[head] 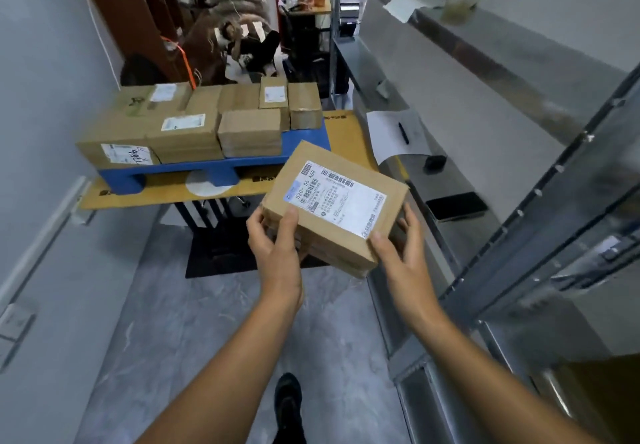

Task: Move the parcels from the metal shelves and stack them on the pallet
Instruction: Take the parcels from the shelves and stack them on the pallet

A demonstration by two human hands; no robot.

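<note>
Between my two hands, up in the air over the floor, is one brown parcel (334,208). It is just in front of the blue pallet (304,147), and the metal shelves (467,121) are on my right. My left hand (277,253) grips the near left corner, thumb on top and fingers curled under. My right hand (401,253) grips the near right corner, thumb on top and fingers along the side.

I think the parcel is light, as my hands hold it up by one end. It is cardboard, so it should be stiff and keep its shape, but a hard squeeze could dent it. The white label (346,194) on top looks smooth and may be slippery. The best hold is at the sides, with fingers under.

Other parcels (187,132) sit side by side on the pallet, which rests on a yellow table (343,139). Some blue shows at the near right, so I guess this one goes there.
</note>
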